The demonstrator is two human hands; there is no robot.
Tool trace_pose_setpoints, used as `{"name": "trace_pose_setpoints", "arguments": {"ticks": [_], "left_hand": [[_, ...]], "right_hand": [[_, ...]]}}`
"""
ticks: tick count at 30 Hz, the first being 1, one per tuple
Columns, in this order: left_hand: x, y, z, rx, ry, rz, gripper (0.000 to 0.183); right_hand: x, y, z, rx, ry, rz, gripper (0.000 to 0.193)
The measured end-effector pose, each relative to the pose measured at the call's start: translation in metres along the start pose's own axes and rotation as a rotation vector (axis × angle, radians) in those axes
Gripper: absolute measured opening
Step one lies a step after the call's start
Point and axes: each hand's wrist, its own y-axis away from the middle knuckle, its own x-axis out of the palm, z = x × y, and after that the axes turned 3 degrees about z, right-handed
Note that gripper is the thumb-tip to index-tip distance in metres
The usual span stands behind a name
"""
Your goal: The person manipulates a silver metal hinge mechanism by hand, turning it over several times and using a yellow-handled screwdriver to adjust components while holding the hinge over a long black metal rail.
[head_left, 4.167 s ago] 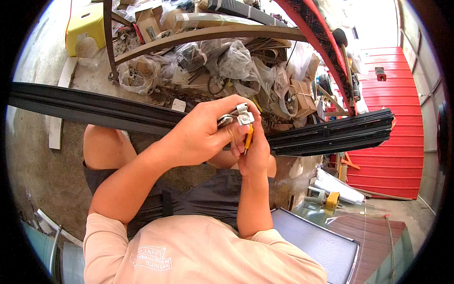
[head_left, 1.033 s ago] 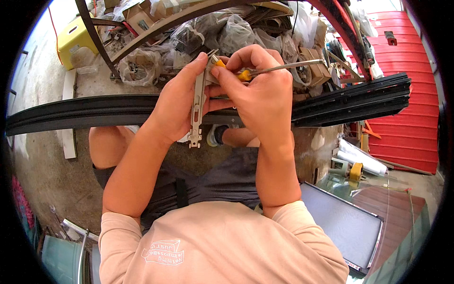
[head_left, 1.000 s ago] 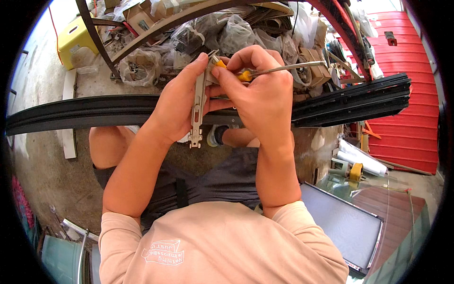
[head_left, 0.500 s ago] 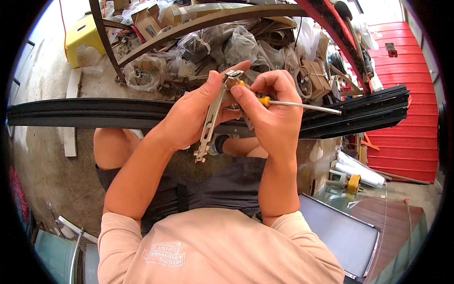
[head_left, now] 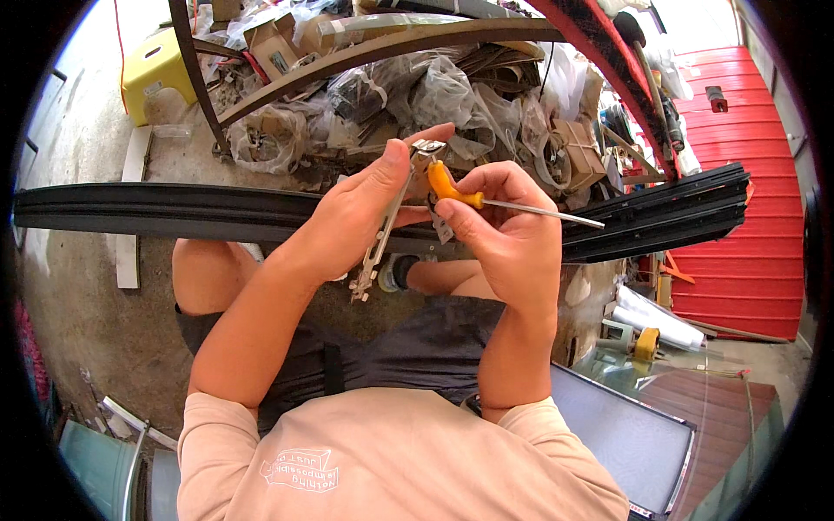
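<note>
My left hand [head_left: 354, 215] is closed around a long, narrow slotted metal bracket [head_left: 373, 258], tilted with its lower end above my lap. A shiny bent plate [head_left: 427, 148] tops the bracket by my left fingertips. In my right hand [head_left: 511, 227], thumb and fingers grip a screwdriver with a bent orange handle [head_left: 448, 187]. Its long steel shaft [head_left: 547, 211] points right, while the handle's other end meets the bracket's top plate. A small perforated metal piece [head_left: 441, 227] hangs between my hands; what supports it is hidden.
Beyond my hands, long black metal profiles [head_left: 165, 208] lie across my legs' far side. Behind them are a brown metal frame [head_left: 382, 48], plastic bags and cardboard. A yellow stool [head_left: 158, 74] stands far left. Glass sheets [head_left: 686, 408] lie at right.
My right hand has lowered slightly, and the screwdriver has turned so its orange handle shows more fully. The bracket has tilted to a more edge-on view in my left hand.
</note>
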Motion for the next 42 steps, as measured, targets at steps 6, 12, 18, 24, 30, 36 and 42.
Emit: {"name": "trace_pose_setpoints", "arguments": {"ticks": [6,12,18,24,30,36,42], "left_hand": [[-0.002,0.002,-0.002,0.001,0.082,0.111,0.084],[0.002,-0.002,0.003,0.102,0.18,0.245,0.082],[0.003,-0.003,0.011,0.069,0.184,0.198,0.07],[0.008,0.0,0.007,0.09,0.04,0.151,0.068],[0.004,-0.002,0.013,0.111,0.074,0.221,0.118],[0.01,0.002,-0.007,-0.023,0.036,0.255,0.142],[0.002,0.0,0.005,-0.022,-0.016,0.376,0.135]], "right_hand": [[-0.001,0.004,-0.001,0.012,-0.03,-0.047,0.016],[-0.001,0.011,0.004,0.091,-0.263,-0.045,0.017],[0.002,0.015,-0.008,0.051,-0.391,-0.091,0.016],[-0.003,0.014,-0.016,0.051,-0.461,-0.065,0.014],[-0.005,0.012,-0.019,0.059,-0.484,-0.05,0.015],[-0.011,0.017,-0.026,0.073,-0.505,-0.057,0.015],[-0.015,0.026,-0.031,-0.003,-0.47,-0.038,0.017]]}}
